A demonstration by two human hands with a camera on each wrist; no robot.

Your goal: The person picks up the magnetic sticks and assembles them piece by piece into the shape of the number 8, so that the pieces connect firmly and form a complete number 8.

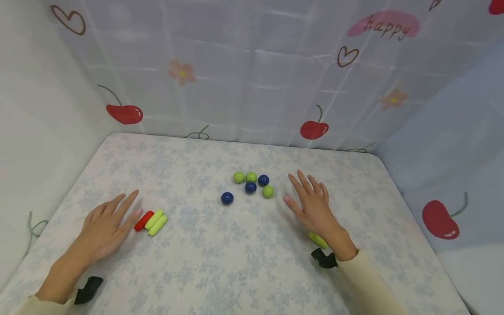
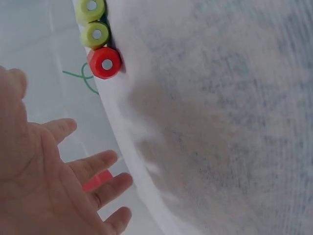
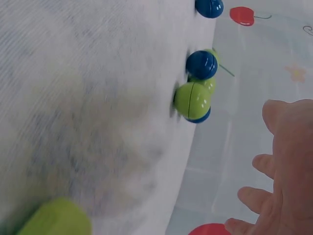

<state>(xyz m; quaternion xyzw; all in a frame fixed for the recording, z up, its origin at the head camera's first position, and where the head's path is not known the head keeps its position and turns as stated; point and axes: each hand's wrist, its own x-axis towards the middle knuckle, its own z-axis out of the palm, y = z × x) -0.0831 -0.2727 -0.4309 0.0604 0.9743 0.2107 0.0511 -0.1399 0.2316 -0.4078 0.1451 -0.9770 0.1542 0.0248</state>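
Left hand (image 1: 104, 229), above the floral tabletop (image 1: 197, 267): fingers extended and spread, holding nothing; beside it, one red rod (image 1: 144, 221) and two yellow-green rods (image 1: 159, 225), side by side. Right hand (image 1: 316, 208), likewise above: fingers spread, holding nothing; one lime rod (image 1: 318, 240) near its wrist. Between hands, nearer the right: three green balls (image 1: 267, 191), three blue balls (image 1: 250, 187).

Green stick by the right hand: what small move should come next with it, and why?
Perhaps draw the right hand back and pinch the lone green stick. That hand holds nothing, the stick lies close by, and it sits apart from the two green sticks and the red stick, which lie side by side near the left hand.
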